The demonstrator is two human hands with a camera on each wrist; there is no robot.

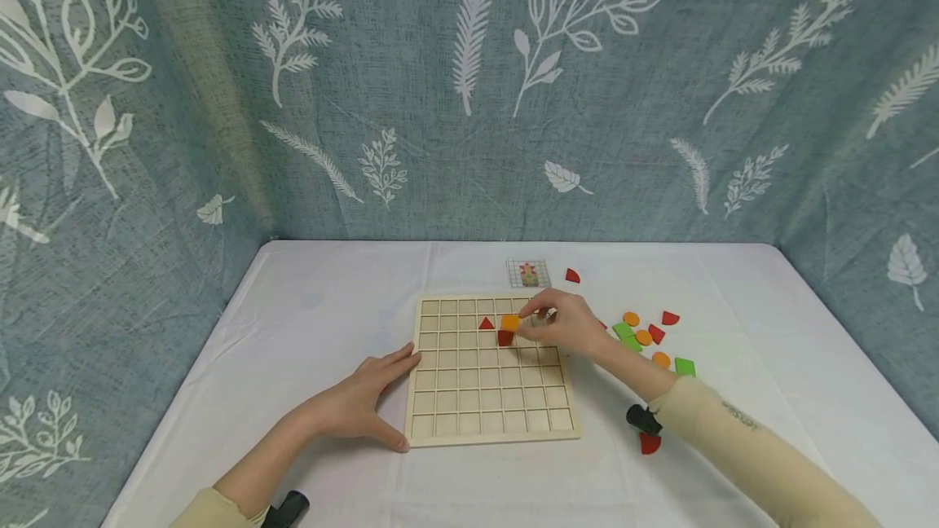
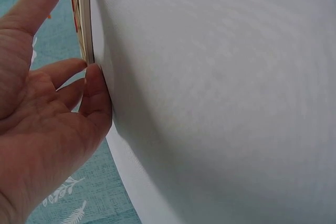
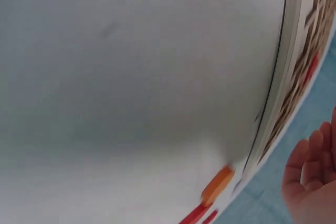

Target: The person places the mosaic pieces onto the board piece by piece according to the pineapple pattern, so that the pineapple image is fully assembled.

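Note:
My left hand (image 1: 363,402) rests on the table at the left side of the wooden grid board (image 1: 447,381). Its fingers and thumb are spread along that edge and touch it. Over the board's upper part, my right hand (image 1: 561,320) pinches an orange square tile (image 1: 509,322) between thumb and fingertips. Just below that tile is a dark red tile (image 1: 504,338), and a red triangle (image 1: 487,323) lies in a cell to its left. In the right wrist view only some of the right hand's fingers (image 3: 310,166) show, without the tile.
Orange discs (image 1: 643,337), green tiles (image 1: 685,367) and red pieces (image 1: 671,318) lie scattered right of the board. A small picture card (image 1: 528,273) lies behind it, beside a red quarter-round (image 1: 573,275). Another red piece (image 1: 649,443) is under the right forearm.

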